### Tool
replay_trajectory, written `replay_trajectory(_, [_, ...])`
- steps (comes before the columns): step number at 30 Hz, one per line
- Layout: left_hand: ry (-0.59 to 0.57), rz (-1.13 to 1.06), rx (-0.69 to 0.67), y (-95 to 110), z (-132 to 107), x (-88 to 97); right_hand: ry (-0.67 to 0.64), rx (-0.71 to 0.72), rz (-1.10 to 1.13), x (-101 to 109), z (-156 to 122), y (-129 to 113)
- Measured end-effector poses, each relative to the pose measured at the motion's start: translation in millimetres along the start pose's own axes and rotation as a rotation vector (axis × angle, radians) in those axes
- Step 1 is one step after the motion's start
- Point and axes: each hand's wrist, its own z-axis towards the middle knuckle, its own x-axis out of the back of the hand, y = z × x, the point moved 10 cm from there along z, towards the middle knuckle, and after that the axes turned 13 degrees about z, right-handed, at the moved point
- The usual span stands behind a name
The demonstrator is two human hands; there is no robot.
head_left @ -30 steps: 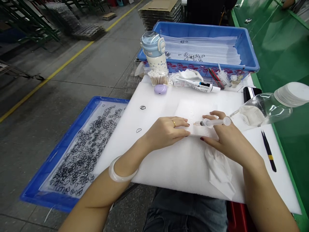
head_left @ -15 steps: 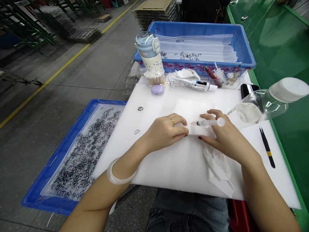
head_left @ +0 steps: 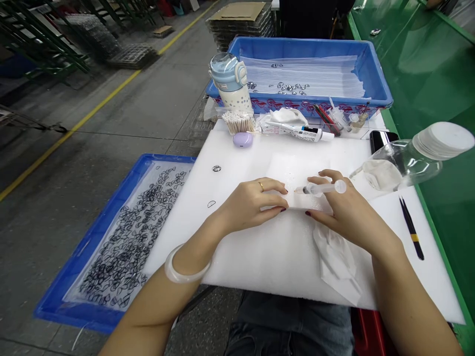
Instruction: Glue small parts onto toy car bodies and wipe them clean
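My right hand (head_left: 347,210) grips a clear syringe (head_left: 322,188) that lies nearly level, its tip pointing left toward my left fingertips. My left hand (head_left: 256,202) rests on the white foam sheet (head_left: 274,252), fingers curled and pinched at a spot just left of the syringe tip; what they hold is too small to make out. Two small dark rings lie on the foam, one (head_left: 216,168) farther away and one (head_left: 211,203) nearer, both left of my left hand. A crumpled white wipe (head_left: 336,262) lies under my right wrist.
A blue tray (head_left: 55,309) of several dark rings sits low at the left. Another blue tray (head_left: 378,84) with clear sheets stands behind. Along the far edge are a pale blue bottle (head_left: 230,81), cotton swabs (head_left: 240,121) and a tube (head_left: 297,130). Black tweezers (head_left: 411,227) and a clear bottle (head_left: 411,158) lie at the right.
Both hands have stayed almost in place over the foam; only the view has shifted slightly.
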Motion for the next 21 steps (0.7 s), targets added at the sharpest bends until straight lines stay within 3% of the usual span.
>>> replay_trajectory(10, [0.106,0.213,0.013,1.2,1.1,7.3,0.009,0.014,-0.003,0.8,0.1,-0.7])
replay_trajectory(21, [0.077,0.199,0.044,-2.3,1.7,4.8,0.018,0.047,0.013,1.0,-0.3,0.0])
